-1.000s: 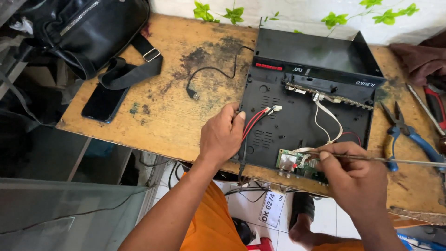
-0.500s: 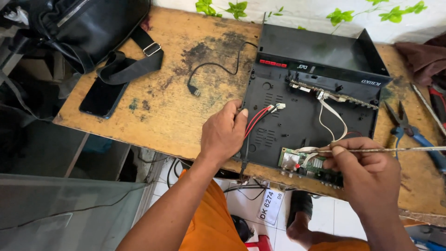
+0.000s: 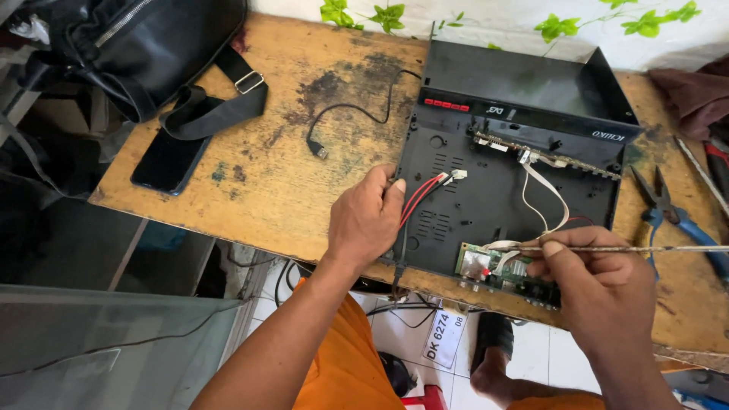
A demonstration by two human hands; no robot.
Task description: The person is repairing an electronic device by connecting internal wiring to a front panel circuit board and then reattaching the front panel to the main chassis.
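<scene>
My left hand [image 3: 368,220] pinches the red and black wires [image 3: 422,196] between thumb and fingers, at the left side of the open black device case [image 3: 486,190] that lies on the worn wooden table [image 3: 250,167]. My right hand [image 3: 600,292] is closed around a thin metal rod [image 3: 645,248] (maybe a soldering tool, I cannot tell), and its tip rests at the small green circuit board [image 3: 493,266] in the near corner of the case.

I think the risk is here: the rod tip is very near the white wires [image 3: 543,197] that loop down to the board, so a small slip can touch them or the wrong spot. If I pull the red and black wires too hard, their white plug [image 3: 458,175] may come loose.

The blue-handled pliers [image 3: 676,216] lie just beside my right hand. A loose black cable [image 3: 357,114], a dark phone [image 3: 168,161] and a black bag [image 3: 129,45] stay well apart on the left.
</scene>
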